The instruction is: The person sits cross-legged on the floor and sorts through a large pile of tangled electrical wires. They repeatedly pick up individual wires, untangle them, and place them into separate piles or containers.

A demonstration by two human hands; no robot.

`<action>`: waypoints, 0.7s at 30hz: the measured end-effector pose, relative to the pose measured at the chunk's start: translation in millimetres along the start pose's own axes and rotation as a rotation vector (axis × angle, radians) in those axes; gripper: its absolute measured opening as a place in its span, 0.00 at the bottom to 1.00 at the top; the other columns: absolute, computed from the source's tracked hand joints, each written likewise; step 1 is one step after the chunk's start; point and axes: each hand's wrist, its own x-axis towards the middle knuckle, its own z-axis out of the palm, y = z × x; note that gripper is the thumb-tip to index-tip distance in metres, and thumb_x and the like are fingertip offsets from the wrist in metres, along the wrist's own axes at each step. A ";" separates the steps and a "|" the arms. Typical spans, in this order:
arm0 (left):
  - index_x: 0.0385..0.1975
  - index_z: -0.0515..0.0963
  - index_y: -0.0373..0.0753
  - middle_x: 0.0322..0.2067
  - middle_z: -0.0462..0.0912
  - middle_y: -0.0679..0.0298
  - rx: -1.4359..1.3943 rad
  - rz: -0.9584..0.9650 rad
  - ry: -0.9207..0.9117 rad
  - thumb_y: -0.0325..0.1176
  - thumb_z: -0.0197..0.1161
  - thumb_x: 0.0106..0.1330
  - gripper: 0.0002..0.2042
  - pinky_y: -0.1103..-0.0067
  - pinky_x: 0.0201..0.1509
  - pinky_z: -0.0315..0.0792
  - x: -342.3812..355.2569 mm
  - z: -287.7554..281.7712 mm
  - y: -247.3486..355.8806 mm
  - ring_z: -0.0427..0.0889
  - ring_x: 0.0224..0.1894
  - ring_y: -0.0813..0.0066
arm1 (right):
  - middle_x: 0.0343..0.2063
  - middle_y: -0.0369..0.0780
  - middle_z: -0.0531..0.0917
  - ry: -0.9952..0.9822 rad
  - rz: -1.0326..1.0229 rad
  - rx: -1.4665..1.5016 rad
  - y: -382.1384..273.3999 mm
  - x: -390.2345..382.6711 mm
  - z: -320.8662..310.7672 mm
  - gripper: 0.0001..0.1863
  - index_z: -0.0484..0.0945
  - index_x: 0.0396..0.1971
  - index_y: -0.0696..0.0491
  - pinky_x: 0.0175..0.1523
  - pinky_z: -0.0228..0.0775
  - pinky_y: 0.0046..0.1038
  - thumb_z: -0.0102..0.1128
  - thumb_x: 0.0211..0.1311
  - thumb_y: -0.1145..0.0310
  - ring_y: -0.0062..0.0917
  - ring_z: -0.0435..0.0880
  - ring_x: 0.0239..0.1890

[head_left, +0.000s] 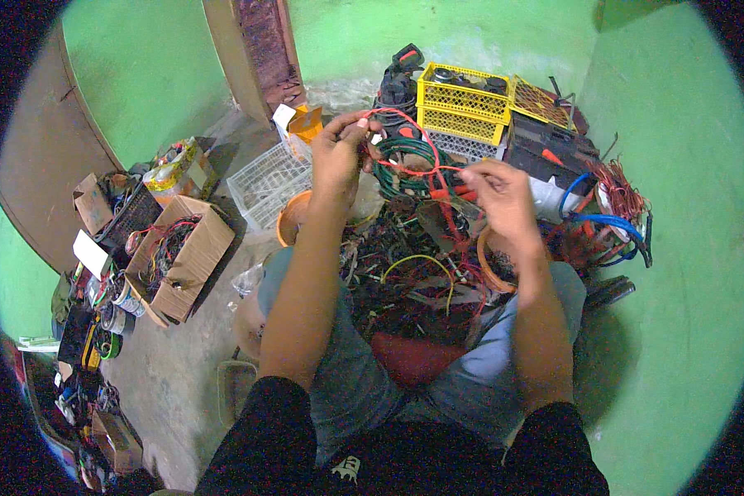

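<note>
A thin red wire (413, 173) stretches in a loose loop between my two raised hands. My left hand (341, 157) pinches one part of it with thumb and fingers. Off to the right, my right hand (503, 197) has its fingertips closed on the other side of the wire. More red wire (446, 213) hangs below the loop toward a dark pile of wire scraps (397, 248) between my knees. A yellow wire (417, 258) arches over that pile. Behind the loop lies a coil of green cable (401, 157).
Stacked yellow crates (463, 103) stand against the wall, near a black case (546, 149). Blue cable (612, 221) and copper-coloured wire (624, 190) lie at right. Orange pots (292, 219) flank the pile. At left are a clear crate (264, 186) and a cardboard box (198, 269) of wires.
</note>
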 end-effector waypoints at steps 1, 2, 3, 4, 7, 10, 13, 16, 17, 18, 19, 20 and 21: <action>0.43 0.76 0.29 0.31 0.82 0.58 0.000 0.012 0.011 0.27 0.55 0.66 0.09 0.85 0.16 0.64 0.8 -0.5 1.5 0.74 0.17 0.79 | 0.25 0.40 0.83 0.066 -0.053 -0.054 -1.2 0.5 -6.3 0.07 0.83 0.32 0.58 0.35 0.73 0.25 0.62 0.59 0.70 0.24 0.82 0.29; 0.43 0.75 0.29 0.31 0.82 0.57 0.000 0.024 0.022 0.26 0.55 0.66 0.09 0.85 0.16 0.64 1.6 -0.7 2.5 0.74 0.17 0.79 | 0.24 0.39 0.82 0.132 -0.106 -0.107 -1.5 1.2 -11.9 0.07 0.83 0.32 0.58 0.33 0.72 0.24 0.62 0.59 0.70 0.23 0.81 0.27; 0.43 0.75 0.29 0.31 0.82 0.57 0.002 0.038 0.036 0.26 0.55 0.66 0.09 0.85 0.16 0.64 1.5 -1.7 5.1 0.75 0.18 0.79 | 0.23 0.38 0.82 0.197 -0.160 -0.158 -1.6 1.9 -17.5 0.08 0.82 0.32 0.58 0.32 0.71 0.23 0.62 0.59 0.69 0.22 0.80 0.25; 0.43 0.75 0.29 0.31 0.81 0.57 -0.067 0.065 0.108 0.26 0.54 0.67 0.09 0.85 0.16 0.64 5.0 -5.1 3.9 0.74 0.18 0.78 | 0.22 0.37 0.81 0.267 -0.151 -0.083 -1.1 2.9 -25.3 0.08 0.82 0.32 0.58 0.30 0.70 0.22 0.62 0.59 0.69 0.20 0.79 0.24; 0.43 0.74 0.27 0.31 0.81 0.57 -0.149 0.157 0.220 0.26 0.54 0.67 0.10 0.85 0.16 0.64 23.6 -36.6 4.7 0.74 0.18 0.78 | 0.20 0.35 0.79 0.532 -0.135 0.064 2.2 7.5 -51.2 0.09 0.82 0.34 0.58 0.25 0.64 0.19 0.59 0.62 0.68 0.15 0.74 0.20; 0.43 0.74 0.26 0.31 0.82 0.57 -0.148 0.181 0.279 0.25 0.55 0.66 0.09 0.84 0.17 0.65 26.2 -49.7 8.7 0.73 0.18 0.78 | 0.20 0.33 0.77 0.863 -0.139 0.151 10.1 11.4 -75.0 0.10 0.81 0.35 0.60 0.22 0.58 0.16 0.54 0.65 0.70 0.12 0.67 0.16; 0.42 0.75 0.26 0.32 0.82 0.56 -0.130 0.177 0.304 0.24 0.56 0.65 0.09 0.83 0.18 0.66 22.6 -45.8 11.0 0.74 0.17 0.76 | 0.19 0.33 0.77 1.079 -0.129 0.286 25.5 10.1 -103.7 0.10 0.80 0.35 0.61 0.21 0.56 0.17 0.53 0.65 0.70 0.13 0.67 0.15; 0.42 0.76 0.28 0.31 0.82 0.58 -0.017 0.174 0.287 0.25 0.56 0.66 0.09 0.84 0.17 0.66 15.8 -24.6 9.2 0.74 0.16 0.77 | 0.22 0.34 0.78 1.219 -0.089 0.216 81.2 8.8 -133.3 0.11 0.80 0.38 0.61 0.20 0.58 0.17 0.54 0.65 0.69 0.14 0.68 0.16; 0.41 0.76 0.28 0.31 0.82 0.58 -0.019 0.166 0.259 0.25 0.56 0.66 0.08 0.84 0.16 0.65 17.0 -23.7 7.4 0.74 0.16 0.78 | 0.23 0.35 0.79 1.156 -0.038 0.223 89.1 10.9 -130.9 0.10 0.80 0.38 0.60 0.21 0.60 0.17 0.54 0.65 0.69 0.15 0.69 0.16; 0.41 0.76 0.28 0.31 0.82 0.58 -0.018 0.162 0.236 0.25 0.55 0.66 0.08 0.85 0.16 0.64 18.5 -26.0 5.3 0.74 0.16 0.79 | 0.25 0.35 0.79 1.088 0.013 0.236 92.7 14.4 -124.9 0.10 0.80 0.39 0.59 0.21 0.62 0.18 0.54 0.65 0.69 0.15 0.69 0.16; 0.40 0.77 0.29 0.30 0.82 0.59 -0.011 0.154 0.218 0.26 0.55 0.66 0.08 0.85 0.15 0.64 18.5 -29.0 4.7 0.73 0.16 0.79 | 0.26 0.36 0.80 1.016 0.070 0.250 80.9 17.3 -109.6 0.10 0.80 0.40 0.58 0.22 0.64 0.18 0.55 0.65 0.69 0.15 0.70 0.17; 0.40 0.77 0.29 0.30 0.83 0.59 -0.006 0.141 0.210 0.26 0.55 0.66 0.08 0.85 0.15 0.63 18.0 -31.6 3.7 0.73 0.16 0.80 | 0.33 0.38 0.81 0.941 0.156 0.233 69.3 16.3 -92.7 0.11 0.79 0.43 0.56 0.24 0.69 0.19 0.56 0.64 0.69 0.16 0.75 0.21; 0.40 0.77 0.29 0.30 0.83 0.59 -0.007 0.123 0.190 0.26 0.55 0.66 0.08 0.86 0.15 0.63 16.8 -28.7 2.1 0.73 0.16 0.81 | 0.35 0.38 0.81 0.861 0.090 0.135 69.6 17.2 -83.9 0.12 0.78 0.45 0.56 0.25 0.69 0.18 0.56 0.64 0.70 0.17 0.76 0.22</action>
